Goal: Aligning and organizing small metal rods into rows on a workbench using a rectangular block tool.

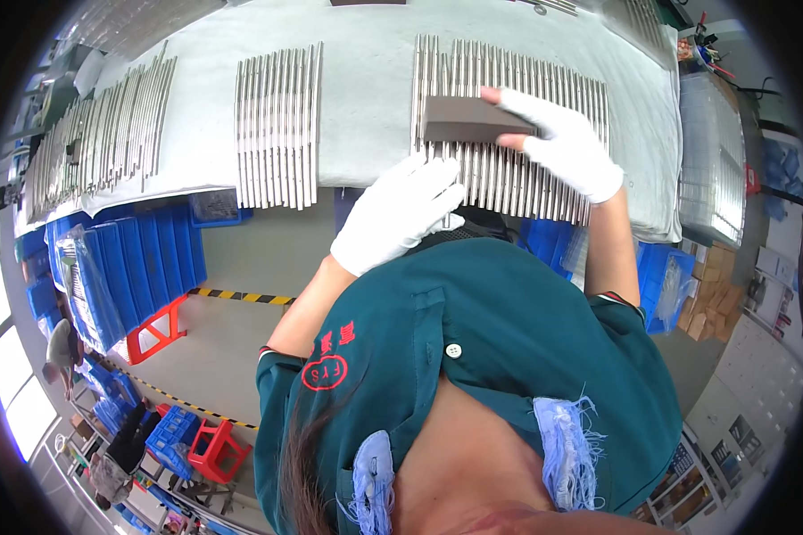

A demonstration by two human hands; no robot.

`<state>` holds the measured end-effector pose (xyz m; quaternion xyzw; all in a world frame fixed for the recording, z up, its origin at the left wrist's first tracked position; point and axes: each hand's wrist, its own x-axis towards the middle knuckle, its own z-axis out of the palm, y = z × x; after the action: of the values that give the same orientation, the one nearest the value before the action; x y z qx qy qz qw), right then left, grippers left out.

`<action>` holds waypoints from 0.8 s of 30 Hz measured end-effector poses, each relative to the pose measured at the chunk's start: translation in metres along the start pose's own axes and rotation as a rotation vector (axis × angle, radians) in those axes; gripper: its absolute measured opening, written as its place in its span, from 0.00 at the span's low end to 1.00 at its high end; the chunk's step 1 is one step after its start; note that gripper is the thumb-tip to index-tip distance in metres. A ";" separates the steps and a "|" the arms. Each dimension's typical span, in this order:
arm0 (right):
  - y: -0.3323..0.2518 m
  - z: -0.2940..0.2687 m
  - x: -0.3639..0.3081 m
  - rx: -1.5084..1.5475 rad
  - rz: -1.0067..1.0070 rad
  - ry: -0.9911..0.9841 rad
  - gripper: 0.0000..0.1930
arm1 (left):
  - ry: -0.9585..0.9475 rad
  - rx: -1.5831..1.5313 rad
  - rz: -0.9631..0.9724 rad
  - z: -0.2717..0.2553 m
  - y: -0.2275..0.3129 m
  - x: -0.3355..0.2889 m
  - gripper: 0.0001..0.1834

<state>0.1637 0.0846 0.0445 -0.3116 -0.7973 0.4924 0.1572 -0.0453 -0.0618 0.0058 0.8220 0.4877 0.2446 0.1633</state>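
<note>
Many slim, shiny metal rods lie side by side in a wide row on the pale-covered table in front of me. My right hand, in a white glove with bare thumb and fingertip showing, grips the right end of a dark grey-brown rectangular block. The block lies crosswise over the rods. My left hand, also gloved in white, is closed over the near ends of the rods at the row's left side. A rod end shows between its thumb and fingers; the palm side is hidden.
A narrower bundle of rods and a looser spread lie to the left. Clear plastic trays stand by the table's right edge. Blue bins and a red stool are at lower left, with people beyond.
</note>
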 end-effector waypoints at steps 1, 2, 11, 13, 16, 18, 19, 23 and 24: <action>-0.009 0.009 0.005 -0.228 -0.078 -0.049 0.27 | 0.015 0.002 0.031 -0.001 0.000 0.001 0.20; -0.011 0.012 0.007 -0.239 -0.129 -0.065 0.25 | 0.015 0.003 0.031 0.000 -0.001 0.000 0.20; -0.016 0.004 0.009 -0.253 -0.139 -0.083 0.26 | 0.056 0.012 0.051 0.002 -0.003 -0.002 0.21; -0.018 -0.002 0.009 -0.251 -0.107 -0.098 0.26 | 0.083 0.009 0.083 0.006 -0.007 -0.004 0.21; 0.001 -0.038 -0.004 0.068 0.012 -0.086 0.23 | 0.091 -0.006 0.104 0.001 -0.005 -0.003 0.19; -0.001 -0.041 -0.005 0.017 -0.005 0.002 0.23 | 0.077 -0.004 0.096 -0.001 -0.006 -0.002 0.19; -0.002 -0.041 -0.006 -0.034 -0.021 0.090 0.24 | 0.063 -0.003 0.088 -0.001 -0.006 -0.001 0.19; -0.005 -0.014 0.015 -0.229 -0.064 0.015 0.27 | 0.128 -0.008 0.119 -0.003 -0.004 0.003 0.20; -0.013 -0.002 0.021 -0.257 -0.027 0.003 0.26 | 0.117 -0.001 0.125 -0.002 -0.005 0.003 0.20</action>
<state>0.1443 0.0958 0.0555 -0.3191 -0.8578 0.3836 0.1237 -0.0488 -0.0569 0.0057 0.8350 0.4442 0.3021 0.1192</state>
